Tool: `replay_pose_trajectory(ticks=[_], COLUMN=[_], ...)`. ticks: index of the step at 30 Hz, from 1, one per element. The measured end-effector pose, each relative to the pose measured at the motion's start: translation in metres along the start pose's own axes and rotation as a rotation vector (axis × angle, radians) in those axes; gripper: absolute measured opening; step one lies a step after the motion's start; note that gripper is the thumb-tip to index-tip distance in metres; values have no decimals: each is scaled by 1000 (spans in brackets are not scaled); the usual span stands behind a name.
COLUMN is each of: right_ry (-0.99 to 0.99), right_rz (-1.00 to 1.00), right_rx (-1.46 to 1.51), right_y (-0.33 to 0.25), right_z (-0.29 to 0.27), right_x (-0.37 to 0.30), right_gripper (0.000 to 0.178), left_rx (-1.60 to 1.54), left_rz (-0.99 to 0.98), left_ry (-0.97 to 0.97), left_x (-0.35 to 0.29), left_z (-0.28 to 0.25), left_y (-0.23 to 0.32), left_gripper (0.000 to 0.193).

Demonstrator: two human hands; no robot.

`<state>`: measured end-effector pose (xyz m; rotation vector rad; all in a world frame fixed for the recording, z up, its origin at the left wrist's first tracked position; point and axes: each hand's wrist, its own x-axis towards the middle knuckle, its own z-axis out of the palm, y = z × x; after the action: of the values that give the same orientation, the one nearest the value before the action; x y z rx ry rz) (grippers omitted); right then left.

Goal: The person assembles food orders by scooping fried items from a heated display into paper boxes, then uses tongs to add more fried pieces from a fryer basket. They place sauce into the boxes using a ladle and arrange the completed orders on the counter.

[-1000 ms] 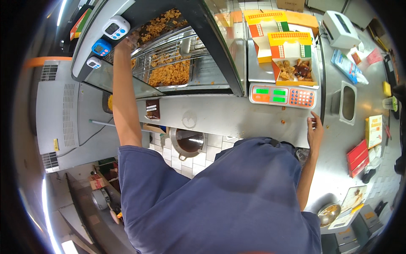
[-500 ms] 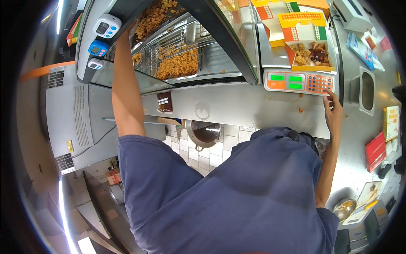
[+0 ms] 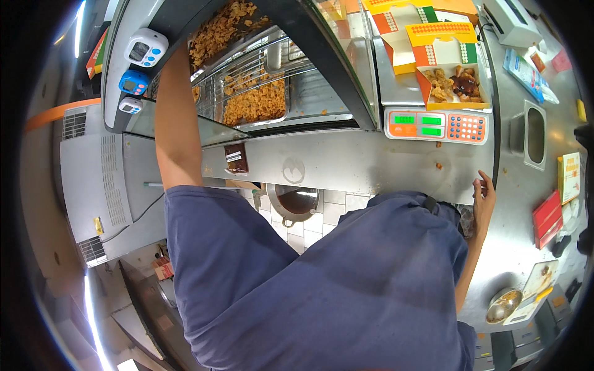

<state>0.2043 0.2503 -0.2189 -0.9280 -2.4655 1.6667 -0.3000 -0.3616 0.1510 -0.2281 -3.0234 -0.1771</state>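
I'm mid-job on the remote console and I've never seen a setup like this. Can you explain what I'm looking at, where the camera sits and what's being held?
There's no machine here: these are a person's two bare arms. A wide fisheye camera on their head looks down, so straight edges bend near the rim and the blue clothing fills the lower middle.

The left forearm reaches into a cabinet with golden fried pieces inside. Its hand is hidden, so I can't tell what it holds.

The right hand is by the near edge of the metal counter, fingers loosely bent, with nothing visibly held. On that counter are a scale, an open carton of food behind its buttons, and a dark packet.
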Motion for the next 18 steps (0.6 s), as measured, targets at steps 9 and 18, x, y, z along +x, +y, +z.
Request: replay_pose_trajectory(ticks=[9,18], right_ry=[-6,-51], right_rz=[-35,-50], right_rx=[-1,-45], right_y=[-12,-25], right_z=[4,20], right_x=[7,5], right_gripper=[34,36], left_rx=[73,81], left_rz=[54,88], left_ry=[-38,-39], left_x=[-2,-7], left_z=[8,14], left_y=[6,10], left_gripper=[50,50])
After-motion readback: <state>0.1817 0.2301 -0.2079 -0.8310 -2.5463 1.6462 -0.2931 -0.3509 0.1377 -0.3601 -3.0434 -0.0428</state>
